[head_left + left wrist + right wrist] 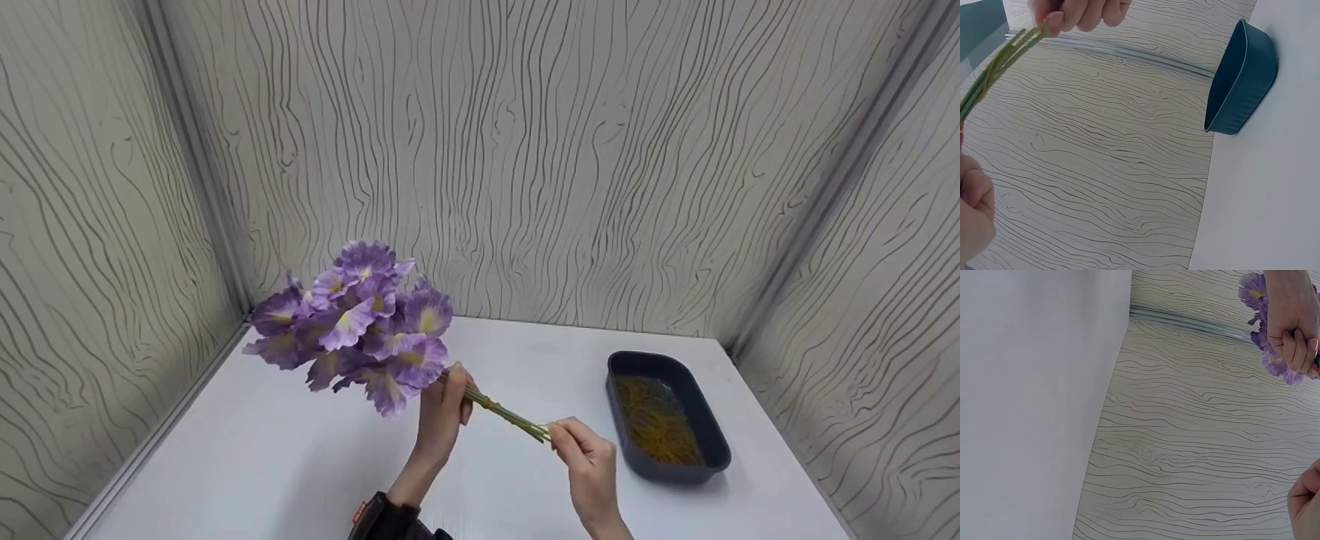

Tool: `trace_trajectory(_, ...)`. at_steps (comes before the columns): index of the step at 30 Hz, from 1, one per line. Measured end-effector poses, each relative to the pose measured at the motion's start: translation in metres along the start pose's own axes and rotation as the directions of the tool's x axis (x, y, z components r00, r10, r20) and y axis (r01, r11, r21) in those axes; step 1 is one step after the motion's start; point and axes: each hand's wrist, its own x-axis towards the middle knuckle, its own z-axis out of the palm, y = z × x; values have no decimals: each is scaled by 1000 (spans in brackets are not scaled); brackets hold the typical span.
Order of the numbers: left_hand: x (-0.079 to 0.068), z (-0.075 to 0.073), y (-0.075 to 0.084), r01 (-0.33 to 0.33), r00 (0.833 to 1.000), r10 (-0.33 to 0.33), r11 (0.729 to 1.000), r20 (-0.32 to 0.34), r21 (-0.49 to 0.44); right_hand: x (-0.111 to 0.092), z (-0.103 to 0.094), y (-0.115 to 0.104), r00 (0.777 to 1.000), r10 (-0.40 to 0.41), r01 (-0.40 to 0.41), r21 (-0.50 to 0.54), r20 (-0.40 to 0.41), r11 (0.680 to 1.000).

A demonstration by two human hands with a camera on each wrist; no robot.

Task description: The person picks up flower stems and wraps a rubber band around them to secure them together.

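My left hand (442,409) grips a bunch of purple artificial irises (375,322) just below the blooms, which spread up and to the left. The green stems (514,418) slant down to the right, with a yellow rubber band (487,403) wrapped around them partway along. At the stem ends, my right hand (592,465) pinches a strand of the band between thumb and fingertips. In the left wrist view, the yellow strand runs along the stems (999,64) towards the right fingertips (1054,21). The right wrist view shows the left fingers (1297,351) curled below the flowers (1275,363).
A dark blue-grey tub (716,431) stands at the right of the white table (285,450), with many yellow rubber bands (656,424) inside. Wood-grain patterned panels (465,150) enclose the table at the back and both sides.
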Motion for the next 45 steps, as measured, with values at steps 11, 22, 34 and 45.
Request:
trace_trajectory(11, 4, -5, -8, 24, 982, -5, 995, 187, -96, 5, -8, 23, 981, -63, 31, 174, 183, 984)
trace_trajectory(22, 2, 0, -3, 102, 936, -48, 985, 350, -137, 19, 2, 3, 960, -127, 84, 175, 248, 981)
trace_trajectory(34, -4, 4, -8, 177, 871, -80, 971, 484, -158, 24, 9, 2, 960, -81, 46, 134, 268, 990)
trace_trajectory(45, -10, 10, -33, 370, 782, -259, 925, 567, -88, 26, 11, 2, 963, -121, 113, 46, 242, 993)
